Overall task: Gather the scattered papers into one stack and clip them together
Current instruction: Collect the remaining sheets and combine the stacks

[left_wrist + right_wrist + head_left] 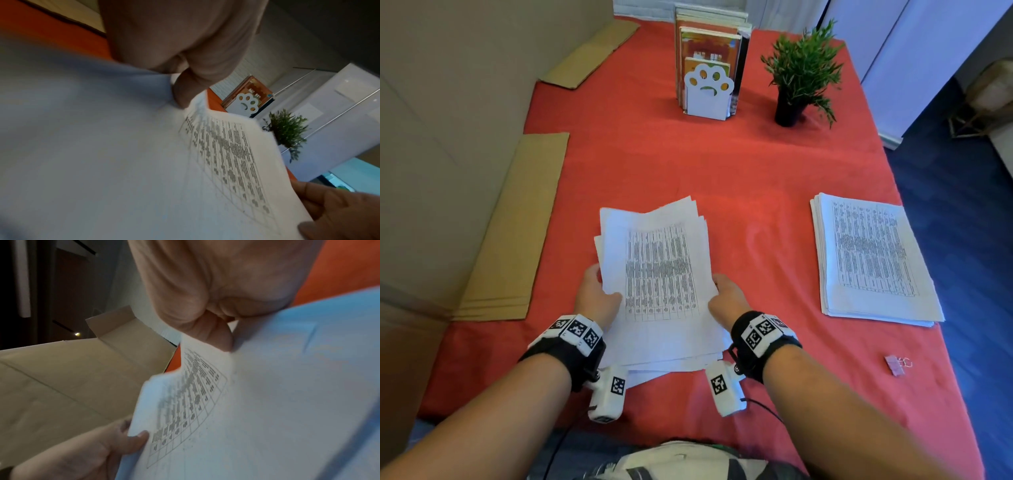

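Observation:
A loose bundle of printed sheets [661, 274] sits in front of me on the red tablecloth [722, 164], its edges uneven and fanned at the top. My left hand [597, 296] grips the bundle's left edge, thumb on the top sheet [226, 154]. My right hand [726, 296] grips the right edge, thumb on the paper [267, 402]. A second, squarer stack of papers [873, 257] lies flat at the right. A pink binder clip [895, 365] lies near the table's right edge, untouched.
A paw-shaped bookend with books [709, 68] and a potted plant [801, 72] stand at the back. Flat cardboard pieces [517, 233] lie along the left beside a big cardboard wall [431, 137]. The table's right edge drops to a blue floor [969, 240].

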`<action>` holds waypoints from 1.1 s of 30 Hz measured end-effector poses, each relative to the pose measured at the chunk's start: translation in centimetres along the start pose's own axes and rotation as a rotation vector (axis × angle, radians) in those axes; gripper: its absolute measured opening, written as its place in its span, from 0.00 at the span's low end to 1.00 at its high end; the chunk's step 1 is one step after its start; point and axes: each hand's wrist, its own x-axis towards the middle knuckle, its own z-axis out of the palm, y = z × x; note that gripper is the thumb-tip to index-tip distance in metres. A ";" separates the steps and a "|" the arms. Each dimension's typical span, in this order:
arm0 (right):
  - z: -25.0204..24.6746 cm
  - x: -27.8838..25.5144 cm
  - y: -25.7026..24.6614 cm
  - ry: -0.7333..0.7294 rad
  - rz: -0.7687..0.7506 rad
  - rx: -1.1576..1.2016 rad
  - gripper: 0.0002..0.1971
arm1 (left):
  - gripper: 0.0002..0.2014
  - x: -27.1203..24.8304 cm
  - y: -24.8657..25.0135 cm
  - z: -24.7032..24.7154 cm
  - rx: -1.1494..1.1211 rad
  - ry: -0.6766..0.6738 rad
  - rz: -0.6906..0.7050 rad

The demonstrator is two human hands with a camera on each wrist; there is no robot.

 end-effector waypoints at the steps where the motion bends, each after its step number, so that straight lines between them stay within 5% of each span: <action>1: -0.4 -0.2 0.1 0.017 -0.010 0.024 0.25 | 0.32 -0.2 0.2 0.0 -0.022 -0.028 0.029; 5: -3.4 -1.6 -1.9 0.142 -0.139 0.225 0.32 | 0.24 -1.7 3.6 -0.3 -0.157 -0.084 0.221; 12: -7.4 -4.2 -5.5 0.366 -0.405 0.500 0.18 | 0.23 -4.0 8.0 0.7 -0.462 -0.087 0.456; 18: -7.9 -5.4 -3.3 0.363 -0.430 0.675 0.28 | 0.32 -4.6 8.2 2.8 -0.508 -0.223 0.434; 24: -8.3 -4.9 -2.4 0.343 -0.385 0.784 0.30 | 0.40 -4.0 8.0 3.2 -0.451 -0.152 0.395; 33: -7.4 -4.5 -3.4 0.392 -0.387 0.665 0.18 | 0.22 -6.3 10.9 4.3 -0.671 -0.091 0.467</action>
